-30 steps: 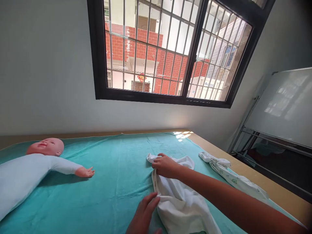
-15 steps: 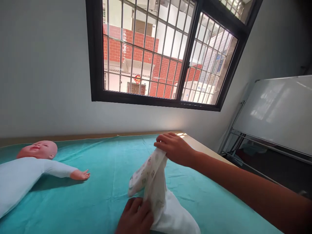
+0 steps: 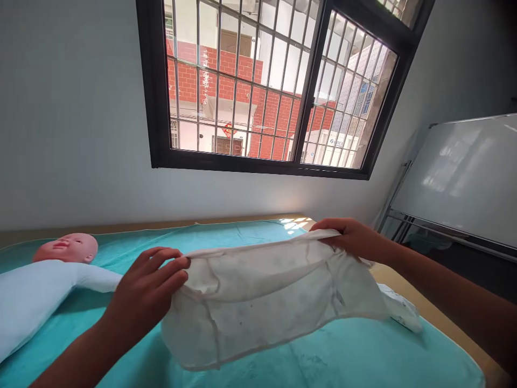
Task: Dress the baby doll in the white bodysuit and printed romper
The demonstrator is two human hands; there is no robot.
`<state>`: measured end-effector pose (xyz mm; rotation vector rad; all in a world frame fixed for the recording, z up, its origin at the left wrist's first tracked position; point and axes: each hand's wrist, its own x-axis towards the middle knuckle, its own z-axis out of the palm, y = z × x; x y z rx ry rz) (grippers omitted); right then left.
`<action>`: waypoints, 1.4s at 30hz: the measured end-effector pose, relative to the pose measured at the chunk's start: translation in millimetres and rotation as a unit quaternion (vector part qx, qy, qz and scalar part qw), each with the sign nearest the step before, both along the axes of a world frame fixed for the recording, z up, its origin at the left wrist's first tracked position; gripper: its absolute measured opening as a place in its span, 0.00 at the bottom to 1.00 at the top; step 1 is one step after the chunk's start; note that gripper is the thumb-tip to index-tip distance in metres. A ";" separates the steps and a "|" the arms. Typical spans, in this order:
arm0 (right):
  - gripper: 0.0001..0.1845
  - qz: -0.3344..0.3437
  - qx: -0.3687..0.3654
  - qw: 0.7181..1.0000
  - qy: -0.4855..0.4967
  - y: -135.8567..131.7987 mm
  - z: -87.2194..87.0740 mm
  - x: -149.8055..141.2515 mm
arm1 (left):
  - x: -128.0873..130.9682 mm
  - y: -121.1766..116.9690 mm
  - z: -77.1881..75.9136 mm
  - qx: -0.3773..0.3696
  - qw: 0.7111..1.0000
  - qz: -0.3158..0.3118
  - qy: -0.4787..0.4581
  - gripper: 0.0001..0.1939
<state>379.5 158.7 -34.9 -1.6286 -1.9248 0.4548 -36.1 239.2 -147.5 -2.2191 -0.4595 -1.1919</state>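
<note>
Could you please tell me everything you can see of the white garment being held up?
The white garment looks thin, soft and slightly see-through, with raised seams and faint marks showing through. It is stretched sideways, its upper edge pinched by the left hand and right hand, with creases running between them. The rest hangs loosely in front of the teal sheet; whether its lower edge touches is unclear. Whether the printed piece at its right belongs to it is also unclear.

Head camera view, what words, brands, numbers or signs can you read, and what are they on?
"GREE", last letter unclear, on a white surface outside the window.
Red decoration outside: any writing too small to read.
Garment: blurred marks, no readable text.
Whiteboard: none readable.
</note>
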 end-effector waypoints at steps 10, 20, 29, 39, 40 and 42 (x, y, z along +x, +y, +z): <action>0.23 0.074 -0.143 0.965 0.206 17.7 -34.4 -22.5 | -14.7 -9.1 7.8 -0.395 0.886 0.058 -0.237 0.06; 0.16 -0.077 0.072 0.994 0.000 132.7 -163.2 -63.6 | -5.3 50.0 -61.5 -0.559 0.798 0.081 -0.208 0.20; 0.19 -0.086 0.083 0.992 0.023 132.1 -224.2 -19.6 | -13.2 71.5 -110.0 -0.646 0.724 0.077 -0.231 0.21; 0.17 -0.161 0.066 0.984 -0.031 131.2 -228.1 -21.1 | -10.3 50.9 -77.0 -0.751 0.543 -0.033 -0.374 0.29; 0.17 -0.169 0.060 0.983 -0.027 130.6 -227.7 -17.2 | -9.4 50.2 -75.7 -0.761 0.547 -0.026 -0.348 0.27; 0.17 -0.171 0.043 0.984 -0.013 129.5 -226.0 -6.5 | -7.1 50.0 -75.8 -0.764 0.583 0.010 -0.276 0.22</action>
